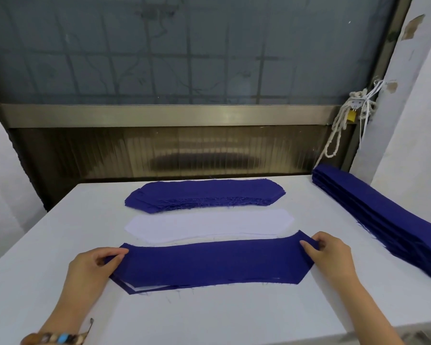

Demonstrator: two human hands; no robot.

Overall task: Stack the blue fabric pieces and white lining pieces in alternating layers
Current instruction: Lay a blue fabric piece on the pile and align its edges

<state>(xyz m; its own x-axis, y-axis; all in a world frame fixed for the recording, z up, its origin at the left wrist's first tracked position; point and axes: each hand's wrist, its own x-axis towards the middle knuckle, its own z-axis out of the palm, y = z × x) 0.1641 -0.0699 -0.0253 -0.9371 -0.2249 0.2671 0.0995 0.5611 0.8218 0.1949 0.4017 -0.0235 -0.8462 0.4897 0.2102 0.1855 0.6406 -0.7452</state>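
1. The left grip (95,265) is closed on the 9 o'clock end of the top blue piece (214,262), pinching the cloth between thumb and fingers.
2. The right grip (331,255) does the same at the 3 o'clock end, where the fabric bunches up a bit under the fingers.
3. That blue piece sits at the 6 o'clock side of the desk (209,314), stretched long-ways between both hands and lying over the layered stack.
4. At the stack's 7 o'clock corner you can see a sliver of white lining layer (149,287) poking out, with a bottom blue layer (127,288) showing just under it. So it goes blue, white, blue at least; can't tell if there's more underneath.
5. Just past it, toward the middle of the desk, lies the white lining pile (209,225), same shape, close to the stack.
6. At 12 o'clock is the blue fabric pile (204,192), edges frayed and fanned out a little.
7. Over at 3 o'clock there's a thick stack of long blue strips (383,215) running along the desk edge, well apart from the rest.
8. Beaded bracelet (57,338) on the left wrist, and a rope (339,130) hangs off the window frame at about 2 o'clock.
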